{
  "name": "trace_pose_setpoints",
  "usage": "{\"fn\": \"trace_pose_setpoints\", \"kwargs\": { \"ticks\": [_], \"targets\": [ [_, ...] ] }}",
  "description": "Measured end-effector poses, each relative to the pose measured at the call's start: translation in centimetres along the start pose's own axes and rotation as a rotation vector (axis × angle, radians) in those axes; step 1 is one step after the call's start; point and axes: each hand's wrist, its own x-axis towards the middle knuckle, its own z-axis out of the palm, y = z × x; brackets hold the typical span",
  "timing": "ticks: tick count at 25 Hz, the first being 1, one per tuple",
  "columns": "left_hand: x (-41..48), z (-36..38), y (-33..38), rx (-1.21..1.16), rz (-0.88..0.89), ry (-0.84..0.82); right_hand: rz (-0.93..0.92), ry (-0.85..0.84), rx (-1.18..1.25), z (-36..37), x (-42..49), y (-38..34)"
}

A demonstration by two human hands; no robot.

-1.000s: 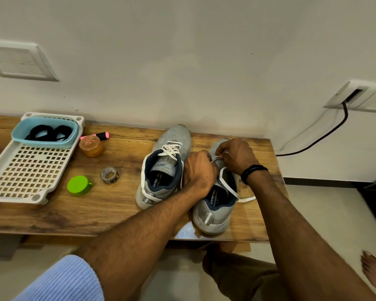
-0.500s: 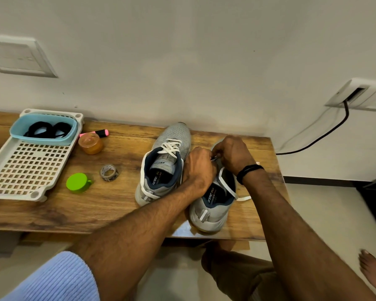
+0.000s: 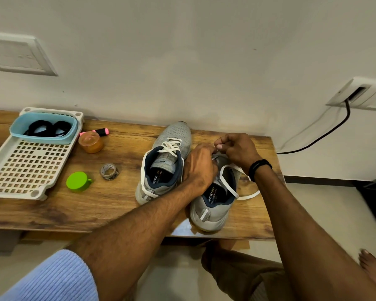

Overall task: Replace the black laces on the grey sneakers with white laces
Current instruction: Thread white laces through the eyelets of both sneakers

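White lace (image 3: pixel 248 193) is partly threaded into the nearer grey sneaker (image 3: pixel 211 207). That shoe sits near the front right of the wooden surface (image 3: pixel 74 205), heel toward the person, just beside the other sneaker (image 3: pixel 169 148), which is already laced white. A loose loop of the lace trails off the shoe's right side onto the surface. Both hands are closed at the shoe's throat. The right hand (image 3: pixel 237 152) pinches the lace between thumb and forefinger, and the left hand (image 3: pixel 201 164) is bunched beside it, seemingly gripping the same lace. The lace looks flat, soft and light, so it will likely flop and twist. It is best held close to its stiff tip, with the shoe steadied. The hands hide the eyelets, the tip and how many rows are threaded. The black laces (image 3: pixel 46 129) seem to lie coiled in the blue tub (image 3: pixel 72 135).
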Motion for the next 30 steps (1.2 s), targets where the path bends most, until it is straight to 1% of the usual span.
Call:
{"fn": "trace_pose_setpoints", "kwargs": {
  "ticks": [2, 6, 9, 13, 25, 30],
  "targets": [
    [0.0, 0.0, 0.0, 0.002, -0.023, -0.008, 0.021, 0.024, 0.038, -0.1, 0.1, 0.3],
    [0.0, -0.1, 0.1, 0.063, -0.176, 0.001, -0.011, 0.031, -0.065, 0.1, 0.0, 0.7],
    [0.0, -0.2, 0.2, 0.107, -0.232, -0.01, -0.013, 0.012, -0.125, 0.4, -0.1, 0.8],
    [0.2, -0.1, 0.1, 0.127, -0.242, -0.027, -0.023, -0.005, -0.173, 0.3, 0.0, 0.6],
    [0.2, -0.1, 0.3, 0.149, -0.192, -0.045, -0.165, -0.081, -0.671, 0.1, 0.3, -0.7],
    [0.2, -0.2, 0.4, 0.168, -0.172, -0.061, -0.206, -0.076, -0.689, 0.7, 0.5, -1.0]
  ]
}}
